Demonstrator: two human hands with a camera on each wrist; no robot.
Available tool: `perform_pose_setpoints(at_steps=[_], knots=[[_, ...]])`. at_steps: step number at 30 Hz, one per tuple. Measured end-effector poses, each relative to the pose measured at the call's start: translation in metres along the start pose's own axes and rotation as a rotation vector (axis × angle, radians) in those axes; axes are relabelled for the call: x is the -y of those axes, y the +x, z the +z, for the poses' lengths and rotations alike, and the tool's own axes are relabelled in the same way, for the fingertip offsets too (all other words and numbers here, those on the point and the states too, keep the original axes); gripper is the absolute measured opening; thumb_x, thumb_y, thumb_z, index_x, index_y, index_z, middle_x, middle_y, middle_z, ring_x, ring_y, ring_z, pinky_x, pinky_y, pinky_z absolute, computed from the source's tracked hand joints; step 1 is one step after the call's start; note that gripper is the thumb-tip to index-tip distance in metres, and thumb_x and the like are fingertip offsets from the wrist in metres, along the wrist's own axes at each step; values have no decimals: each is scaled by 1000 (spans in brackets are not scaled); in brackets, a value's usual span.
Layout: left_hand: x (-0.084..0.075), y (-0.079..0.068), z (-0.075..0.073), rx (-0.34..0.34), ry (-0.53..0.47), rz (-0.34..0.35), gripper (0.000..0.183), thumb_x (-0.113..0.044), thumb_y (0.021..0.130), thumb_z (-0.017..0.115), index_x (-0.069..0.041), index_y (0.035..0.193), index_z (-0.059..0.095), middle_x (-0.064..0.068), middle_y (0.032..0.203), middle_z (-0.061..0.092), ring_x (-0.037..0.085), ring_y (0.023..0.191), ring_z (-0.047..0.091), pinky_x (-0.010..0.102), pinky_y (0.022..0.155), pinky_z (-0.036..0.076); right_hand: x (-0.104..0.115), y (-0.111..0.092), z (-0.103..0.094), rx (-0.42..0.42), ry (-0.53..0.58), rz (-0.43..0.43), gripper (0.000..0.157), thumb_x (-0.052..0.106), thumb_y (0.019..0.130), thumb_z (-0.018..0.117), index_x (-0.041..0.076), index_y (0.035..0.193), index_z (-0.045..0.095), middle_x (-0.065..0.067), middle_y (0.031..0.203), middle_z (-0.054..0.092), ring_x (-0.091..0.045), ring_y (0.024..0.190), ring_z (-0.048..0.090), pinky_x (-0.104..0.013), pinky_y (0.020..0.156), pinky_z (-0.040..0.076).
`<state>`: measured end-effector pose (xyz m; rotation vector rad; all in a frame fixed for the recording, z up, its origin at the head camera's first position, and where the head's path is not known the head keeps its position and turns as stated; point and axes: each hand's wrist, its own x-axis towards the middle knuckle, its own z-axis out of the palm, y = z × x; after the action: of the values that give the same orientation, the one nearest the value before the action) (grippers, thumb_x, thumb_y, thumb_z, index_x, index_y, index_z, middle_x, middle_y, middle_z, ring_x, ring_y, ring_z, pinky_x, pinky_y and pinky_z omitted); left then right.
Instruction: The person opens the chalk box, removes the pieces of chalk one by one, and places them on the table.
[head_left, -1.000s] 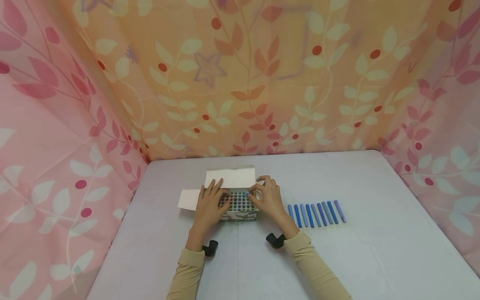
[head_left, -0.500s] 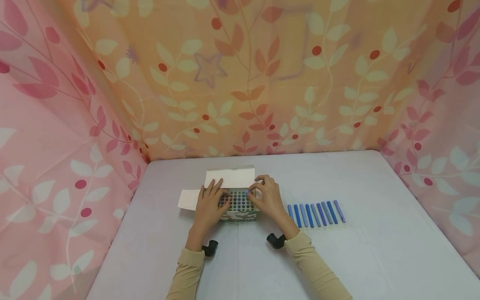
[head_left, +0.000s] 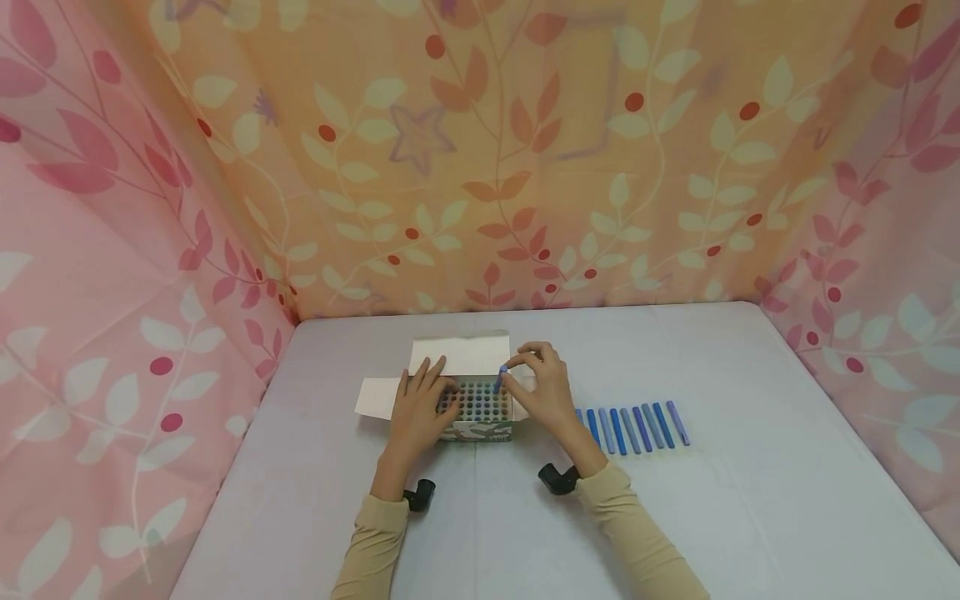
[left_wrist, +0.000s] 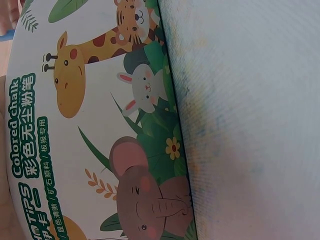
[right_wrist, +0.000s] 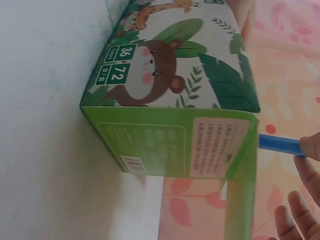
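My right hand point(head_left: 550, 392) pinches a blue chalk stick point(head_left: 499, 380) by its upper end, thumb against fingers. The stick stands tilted at the far right of the chalk box point(head_left: 482, 432), and its lower end is hidden behind the box's rim in the right wrist view. This box, printed with "Colored chalk" and animals point(left_wrist: 70, 85), is open on top and shows rows of coloured chalk ends point(head_left: 474, 402). My left hand point(head_left: 416, 414) rests on the box's left side with fingers spread, the thumb and index finger over the chalks.
A row of several blue and purple chalk sticks point(head_left: 636, 429) lies on the white table point(head_left: 757, 492), right of the box. White flaps stand out behind point(head_left: 461, 354) and left point(head_left: 377, 397) of the box. Patterned cloth point(head_left: 487, 167) hangs around the table.
My right hand has risen slightly and moved a little right, drawing the blue chalk stick up so more of it shows. The left hand has stayed in place.
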<state>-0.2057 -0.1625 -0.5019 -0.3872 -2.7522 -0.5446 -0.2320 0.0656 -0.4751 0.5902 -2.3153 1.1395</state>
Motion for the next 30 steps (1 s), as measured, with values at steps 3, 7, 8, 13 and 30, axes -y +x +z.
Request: perform_pose_setpoints(at_steps=[3,7,8,13,30], knots=[[0,0,0,-5,1,7,18,-38,89,55,-27,101,60,0,149,34,25,141,21,51,116,6,0,0,-5,-14,22,1,14,20,78,74,14,88,66,-8,109,53,-26,101,51,-52,86,38],[0,1,0,-12,12,12,18,-39,88,55,-27,101,61,0,149,34,26,141,22,53,115,11,1,1,-11,-32,71,-11,13,18,79,72,12,88,66,-9,108,53,-24,96,53,-46,83,42],[1,1,0,-14,17,13,18,-39,88,55,-27,101,61,0,149,35,26,140,22,54,115,12,2,1,-13,-40,77,-23,12,17,79,71,12,89,65,-10,107,53,-24,95,53,-44,82,44],[2,0,1,-5,24,8,19,-41,88,54,-28,102,60,-1,149,34,25,141,21,53,115,11,5,0,-22,-57,95,-56,10,15,80,70,11,88,65,-10,106,54,-23,94,54,-39,79,49],[-1,-1,-2,-13,7,11,18,-38,88,55,-26,101,60,1,148,35,27,140,22,54,115,11,-6,-9,-59,-42,46,48,9,15,80,70,13,86,63,-8,108,54,-27,89,56,-47,85,32]])
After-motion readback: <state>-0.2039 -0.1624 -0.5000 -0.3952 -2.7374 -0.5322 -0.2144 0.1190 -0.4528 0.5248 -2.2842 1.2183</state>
